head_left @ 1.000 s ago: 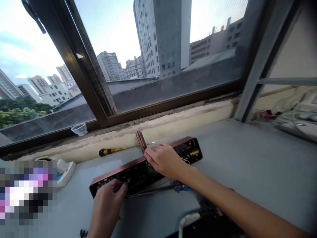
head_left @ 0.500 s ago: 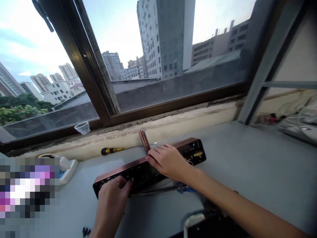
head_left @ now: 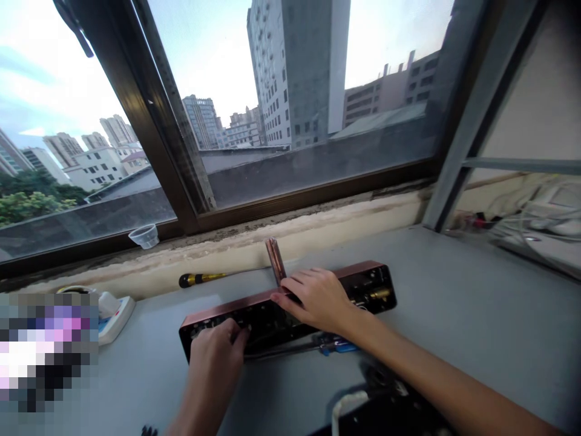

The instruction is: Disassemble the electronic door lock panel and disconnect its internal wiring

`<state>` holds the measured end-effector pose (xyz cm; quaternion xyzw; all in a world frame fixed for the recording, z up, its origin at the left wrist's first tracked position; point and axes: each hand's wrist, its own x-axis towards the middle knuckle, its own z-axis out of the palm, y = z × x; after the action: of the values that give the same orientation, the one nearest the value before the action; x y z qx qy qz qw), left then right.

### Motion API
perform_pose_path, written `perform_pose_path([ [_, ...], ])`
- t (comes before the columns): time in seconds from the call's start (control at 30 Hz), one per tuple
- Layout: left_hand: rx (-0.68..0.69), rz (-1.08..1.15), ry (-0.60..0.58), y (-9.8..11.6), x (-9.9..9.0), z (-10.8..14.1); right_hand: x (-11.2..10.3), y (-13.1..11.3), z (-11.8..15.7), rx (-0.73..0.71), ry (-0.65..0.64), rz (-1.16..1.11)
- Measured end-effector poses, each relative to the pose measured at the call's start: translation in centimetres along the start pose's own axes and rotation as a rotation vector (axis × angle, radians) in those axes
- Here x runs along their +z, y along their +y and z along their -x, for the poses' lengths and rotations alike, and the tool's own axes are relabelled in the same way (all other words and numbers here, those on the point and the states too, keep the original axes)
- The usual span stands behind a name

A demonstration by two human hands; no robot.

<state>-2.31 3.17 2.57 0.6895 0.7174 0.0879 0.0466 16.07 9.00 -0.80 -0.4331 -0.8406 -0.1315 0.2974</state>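
A long copper-coloured housing (head_left: 267,296) lies on the table with its dark, open side facing me. A copper-coloured tube (head_left: 275,260) sticks up behind its middle. Inside, near the right end, a brass fitting (head_left: 379,293) shows. My right hand (head_left: 320,297) is closed over the housing's upper edge beside the tube, fingers on top and thumb on the near side. Toward the left end, my left hand (head_left: 218,351) has its thumb and forefinger pinched at the open side; what they hold, if anything, is hidden. A blue-handled screwdriver (head_left: 336,345) lies just in front of the housing.
Behind the housing lies a yellow-and-black screwdriver (head_left: 200,279). A clear plastic cup (head_left: 144,236) stands on the window sill. At left is a white power strip (head_left: 118,321). Small black parts (head_left: 149,431) and a black object (head_left: 385,412) with a white cable are near the front edge.
The housing has shifted a little to the right with both hands on it. The view has turned slightly right. Both hands keep about the same hold.
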Motion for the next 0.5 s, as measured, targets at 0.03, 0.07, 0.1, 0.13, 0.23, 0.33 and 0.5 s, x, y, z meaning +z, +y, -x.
perform_pose_path([
  [0.03, 0.014, -0.016, -0.001, 0.19, 0.05, -0.06, -0.09, 0.13, 0.13, 0.005, 0.008, 0.002],
  [0.07, 0.023, -0.027, -0.003, 0.35, 0.10, -0.13, -0.16, 0.25, 0.24, 0.008, 0.017, 0.004],
  [0.1, 0.027, -0.029, -0.005, 0.49, 0.15, -0.21, -0.21, 0.34, 0.35, 0.010, 0.027, 0.008],
  [0.13, 0.022, -0.026, -0.008, 0.61, 0.20, -0.30, -0.24, 0.41, 0.44, 0.013, 0.038, 0.013],
  [0.23, -0.001, -0.020, -0.017, 0.81, 0.26, -0.56, -0.23, 0.46, 0.63, 0.017, 0.057, 0.026],
  [0.33, -0.004, -0.062, -0.025, 0.85, 0.22, -0.70, -0.19, 0.39, 0.69, 0.018, 0.061, 0.030],
  [0.5, 0.024, -0.155, -0.031, 0.91, 0.11, -0.58, -0.36, 0.31, 0.70, 0.018, 0.054, 0.034],
])
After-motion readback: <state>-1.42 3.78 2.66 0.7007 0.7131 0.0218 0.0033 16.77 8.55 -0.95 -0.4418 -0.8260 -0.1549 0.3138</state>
